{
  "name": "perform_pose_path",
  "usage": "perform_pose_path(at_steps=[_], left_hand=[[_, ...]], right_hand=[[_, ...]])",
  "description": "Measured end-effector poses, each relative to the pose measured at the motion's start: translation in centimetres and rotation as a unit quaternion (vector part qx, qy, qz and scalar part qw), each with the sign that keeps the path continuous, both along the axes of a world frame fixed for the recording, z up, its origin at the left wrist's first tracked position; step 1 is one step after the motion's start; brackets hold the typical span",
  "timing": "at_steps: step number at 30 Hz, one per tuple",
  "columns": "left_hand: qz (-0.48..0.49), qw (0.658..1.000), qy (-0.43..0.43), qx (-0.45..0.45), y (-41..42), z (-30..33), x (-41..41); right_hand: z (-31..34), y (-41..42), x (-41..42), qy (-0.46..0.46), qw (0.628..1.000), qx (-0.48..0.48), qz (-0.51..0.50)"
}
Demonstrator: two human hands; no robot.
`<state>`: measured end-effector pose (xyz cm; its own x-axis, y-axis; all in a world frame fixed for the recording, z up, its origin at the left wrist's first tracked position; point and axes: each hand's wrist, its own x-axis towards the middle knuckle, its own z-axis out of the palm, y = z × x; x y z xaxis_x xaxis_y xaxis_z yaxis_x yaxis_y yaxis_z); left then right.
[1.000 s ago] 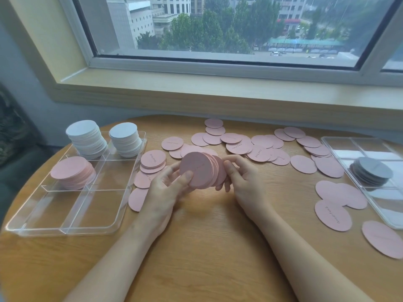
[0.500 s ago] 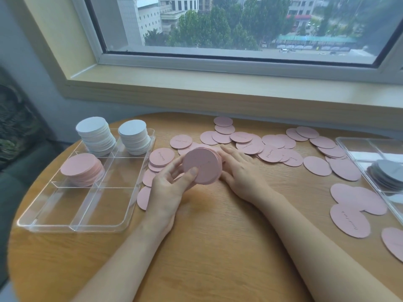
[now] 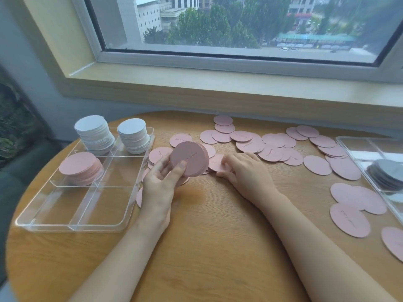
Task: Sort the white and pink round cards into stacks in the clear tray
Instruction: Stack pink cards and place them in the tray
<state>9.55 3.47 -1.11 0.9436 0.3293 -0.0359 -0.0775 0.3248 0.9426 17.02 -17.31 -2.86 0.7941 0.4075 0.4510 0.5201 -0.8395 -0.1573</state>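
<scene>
Landmark is the clear tray on my left side of the table. Done so far: two white stacks fill its two far compartments, one pink stack sits in the middle compartment on the outer side. The other three compartments have no cards in them. Left to do, as I judge it: plenty. Loose pink cards are scattered well to the right of the tray, some just beside its right wall, more out toward a second tray with grey discs. No loose white cards visible, so white looks finished.

My left hand grips a bundle of pink cards just right of the tray, held up on edge, thumb on the front face, fingers curled behind. My right hand lies low on the table further right, fingers bent, tips touching a loose pink card; can't tell if it's pinched yet. Tray placement of the bundle not yet done.
</scene>
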Motion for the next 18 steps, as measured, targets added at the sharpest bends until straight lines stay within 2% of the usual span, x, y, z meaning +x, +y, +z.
perform_pose_path(at_steps=[6,9,11,15,18], left_hand=[[-0.019,1.0,-0.007,0.005,-0.1,0.2,-0.2],[-0.04,0.999,-0.011,-0.003,-0.2,0.4,-0.4],[-0.06,0.998,-0.013,-0.006,-0.3,0.5,-0.5],[-0.104,0.995,-0.009,0.008,-0.7,0.5,-0.8],[-0.125,0.992,-0.008,0.022,-0.8,0.3,-0.8]], right_hand=[[0.3,-1.5,-1.1,-0.007,0.999,0.05,0.006],[0.4,-1.7,-1.6,-0.027,0.995,0.086,-0.049],[0.6,-2.0,-2.1,-0.023,0.982,0.161,-0.092],[1.5,-2.0,-3.3,0.12,0.913,0.382,-0.07],[1.9,-1.5,-3.8,0.182,0.862,0.473,-0.036]])
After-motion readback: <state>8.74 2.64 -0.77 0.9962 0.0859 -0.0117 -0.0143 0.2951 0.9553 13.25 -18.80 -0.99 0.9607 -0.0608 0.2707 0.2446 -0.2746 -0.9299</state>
